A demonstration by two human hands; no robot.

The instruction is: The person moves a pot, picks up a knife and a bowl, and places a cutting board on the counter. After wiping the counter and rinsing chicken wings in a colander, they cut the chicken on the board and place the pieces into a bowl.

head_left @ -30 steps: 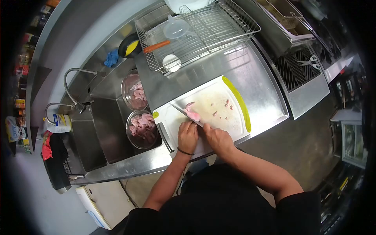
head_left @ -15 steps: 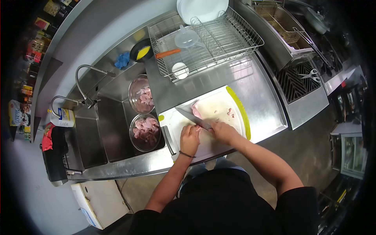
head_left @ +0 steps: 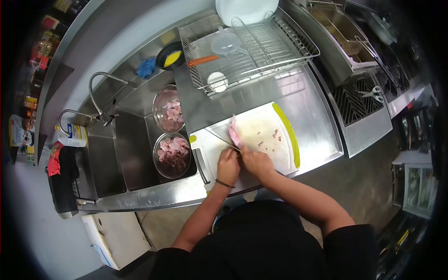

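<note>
My right hand is closed round the handle of a knife; the thin blade points up and left across the white cutting board. Close beside it, my left hand has its fingers curled down near the knife's handle end, on a piece of raw chicken mostly hidden beneath them. Just beyond the blade lies a long pink strip of raw chicken. Small meat scraps dot the board's right side.
Two clear bowls of raw chicken, one farther and one nearer, stand at the sink's right side. Behind the board is a wire dish rack holding a strainer. Scissors lie at the right.
My right hand has shifted left, close against my left hand. The knife has turned so its blade looks thinner, and more of the chicken strip beyond it shows.
</note>
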